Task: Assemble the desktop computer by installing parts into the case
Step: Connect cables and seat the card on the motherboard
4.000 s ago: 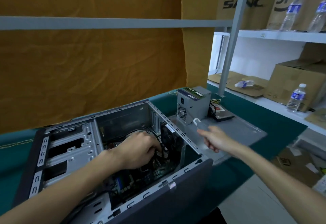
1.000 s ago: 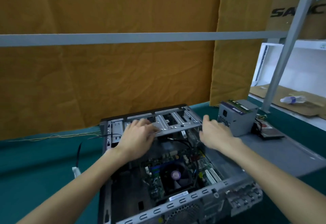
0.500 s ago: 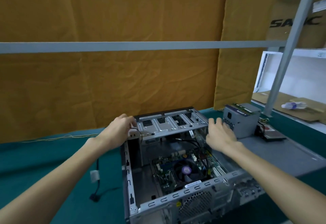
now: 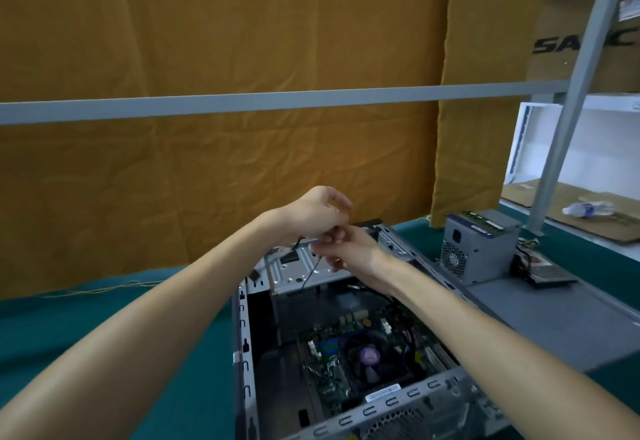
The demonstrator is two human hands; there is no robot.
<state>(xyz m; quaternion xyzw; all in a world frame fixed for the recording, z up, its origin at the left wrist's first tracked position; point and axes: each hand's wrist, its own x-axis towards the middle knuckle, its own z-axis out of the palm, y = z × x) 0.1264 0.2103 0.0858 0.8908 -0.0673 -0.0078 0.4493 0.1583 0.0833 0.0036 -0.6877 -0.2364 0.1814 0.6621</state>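
While both my hands meet at frame centre, left hand [image 4: 313, 218] and right hand [image 4: 349, 252] pinching thin black cable [image 4: 310, 273] over drive cage [image 4: 304, 266]: hard tug risks snagging cable on metal edge.

green-topped table [image 4: 104, 318] carries open case [image 4: 242, 335], grey panel [image 4: 554, 318], thin wire [image 4: 104, 289].

This looks like a workshop or storeroom used for computer assembly. A workbench covered in green matting [image 4: 104, 329] carries an open desktop case [image 4: 346, 419] with its motherboard [image 4: 332, 360] exposed, and a loose power supply unit [image 4: 478, 249] stands near the bench's far right corner. Grey metal shelving [image 4: 571, 93] rises at the right edge, stacked with printed cardboard cartons [image 4: 568, 17] and flattened cardboard. A wrinkled ochre cloth [image 4: 207, 41] hangs behind the bench as a backdrop.
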